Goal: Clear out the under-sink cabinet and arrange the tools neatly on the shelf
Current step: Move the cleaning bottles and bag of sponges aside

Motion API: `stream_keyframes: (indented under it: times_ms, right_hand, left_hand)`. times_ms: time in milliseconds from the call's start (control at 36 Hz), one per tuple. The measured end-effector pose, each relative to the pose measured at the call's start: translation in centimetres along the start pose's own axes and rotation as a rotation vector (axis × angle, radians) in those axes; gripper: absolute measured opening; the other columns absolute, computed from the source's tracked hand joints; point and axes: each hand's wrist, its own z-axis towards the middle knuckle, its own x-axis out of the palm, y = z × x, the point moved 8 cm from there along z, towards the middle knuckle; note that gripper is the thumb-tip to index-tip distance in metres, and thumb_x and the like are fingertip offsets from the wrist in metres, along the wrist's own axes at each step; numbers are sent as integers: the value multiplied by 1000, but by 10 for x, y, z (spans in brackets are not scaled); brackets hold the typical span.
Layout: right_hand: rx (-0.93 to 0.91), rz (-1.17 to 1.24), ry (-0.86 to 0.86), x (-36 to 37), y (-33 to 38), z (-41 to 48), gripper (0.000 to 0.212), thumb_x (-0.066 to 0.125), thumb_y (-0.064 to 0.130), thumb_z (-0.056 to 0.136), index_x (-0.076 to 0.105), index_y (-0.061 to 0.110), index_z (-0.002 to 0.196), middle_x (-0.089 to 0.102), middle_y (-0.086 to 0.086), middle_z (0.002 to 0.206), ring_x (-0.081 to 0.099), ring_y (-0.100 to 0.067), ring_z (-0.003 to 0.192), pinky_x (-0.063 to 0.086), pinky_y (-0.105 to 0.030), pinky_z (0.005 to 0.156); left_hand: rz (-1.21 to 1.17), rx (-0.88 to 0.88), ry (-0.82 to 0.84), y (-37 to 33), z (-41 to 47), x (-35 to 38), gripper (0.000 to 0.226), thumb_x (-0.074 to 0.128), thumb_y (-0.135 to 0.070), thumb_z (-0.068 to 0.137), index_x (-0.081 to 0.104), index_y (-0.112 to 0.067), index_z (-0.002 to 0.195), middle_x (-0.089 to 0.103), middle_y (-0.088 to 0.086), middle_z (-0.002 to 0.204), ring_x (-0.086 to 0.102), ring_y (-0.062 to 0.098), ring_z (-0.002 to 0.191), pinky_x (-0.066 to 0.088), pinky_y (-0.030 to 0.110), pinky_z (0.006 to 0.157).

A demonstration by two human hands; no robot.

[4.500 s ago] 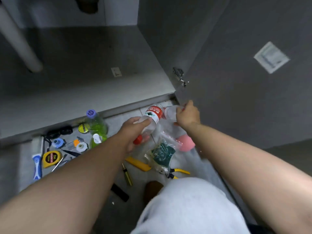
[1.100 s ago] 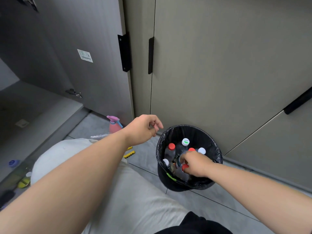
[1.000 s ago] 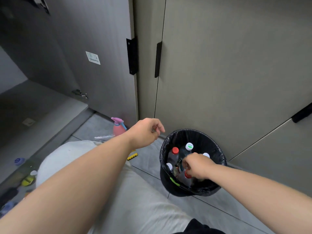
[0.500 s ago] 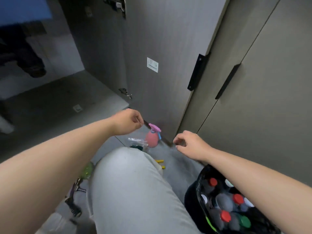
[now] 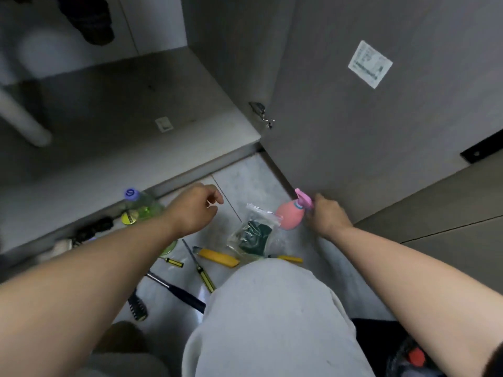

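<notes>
Both bare forearms are reaching forward and down, one passing either side of a bent knee [image 5: 272,308]. The left hand [image 5: 194,210] is hovering, fingers loosely curled, holding nothing. The right hand [image 5: 325,217] is stretching out low, knuckles up, fingertips hidden.

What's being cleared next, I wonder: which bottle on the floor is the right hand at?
The pink spray bottle beside the open cabinet door; the right hand is at its spray head. The green, blue-capped bottle stands well to its left.
</notes>
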Motion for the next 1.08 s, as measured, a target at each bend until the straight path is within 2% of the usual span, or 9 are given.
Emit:
stream_keyframes:
  times_ms: [56, 139, 250, 389, 444, 611, 750, 944, 1083]
  right_hand:
    - [14, -27, -17, 2, 1, 8, 39, 49, 42, 100, 57, 7, 114, 65, -28, 114, 64, -45, 106, 45, -39, 77]
    - [4, -60, -77, -5, 9, 14, 35, 54, 35, 99, 64, 4, 112, 66, -30, 108, 65, -46, 103, 52, -42, 80]
    - [-89, -78, -168, -19, 34, 22, 29, 56, 27, 97, 65, 2, 108, 67, -30, 102, 65, -48, 98, 52, -45, 77]
    - [-213, -54, -243, -38, 71, 39, 27, 57, 32, 97, 62, 5, 93, 66, -29, 90, 63, -48, 86, 43, -39, 64]
    - [-229, -29, -252, -42, 84, 48, 30, 57, 36, 97, 61, 7, 89, 65, -27, 87, 62, -47, 83, 42, -38, 63]
    - [-173, 62, -238, -38, 113, 93, 32, 62, 38, 94, 66, 6, 91, 67, -27, 92, 64, -47, 89, 42, -34, 68]
    - [-124, 90, -221, -28, 134, 130, 32, 61, 31, 95, 67, 1, 102, 67, -29, 103, 65, -46, 97, 51, -39, 79]
    - [-52, 164, -212, -17, 147, 163, 39, 67, 39, 93, 69, 2, 109, 68, -28, 108, 66, -41, 104, 51, -37, 82]
    - [-108, 180, -256, -17, 152, 155, 41, 61, 40, 97, 63, 3, 115, 65, -27, 114, 63, -43, 107, 48, -38, 82]
  left_hand:
    - [40, -2, -2, 11, 2, 3, 20, 65, -14, 92, 68, -22, 109, 60, 3, 110, 61, 21, 101, 51, 36, 90]
    - [104, -14, -6, 24, 4, 4, 24, 64, -17, 93, 67, -23, 116, 58, 2, 113, 58, 20, 107, 49, 34, 90]
    - [103, -35, -10, 36, 7, 8, 26, 64, -15, 92, 67, -22, 117, 59, 3, 113, 58, 21, 107, 50, 33, 89]
    - [37, -45, -23, 43, 14, 14, 24, 63, -11, 91, 68, -21, 112, 54, 0, 105, 58, 22, 104, 49, 34, 89]
    - [20, -44, -33, 43, 16, 14, 24, 63, -11, 90, 68, -22, 111, 52, -1, 104, 58, 22, 103, 50, 35, 89]
    - [0, -53, -90, 45, 24, 9, 23, 62, -13, 91, 66, -25, 110, 56, -1, 108, 57, 20, 105, 51, 38, 88]
    - [50, -60, -118, 52, 23, -1, 25, 61, -14, 92, 64, -26, 114, 58, -1, 116, 55, 21, 112, 49, 39, 93]
    - [277, -91, -182, 78, 13, -37, 30, 64, -22, 92, 63, -28, 121, 56, 2, 122, 48, 27, 120, 43, 46, 100]
    - [329, -69, -178, 97, 8, -76, 20, 64, -27, 94, 67, -28, 114, 57, 3, 109, 53, 27, 111, 48, 44, 94]
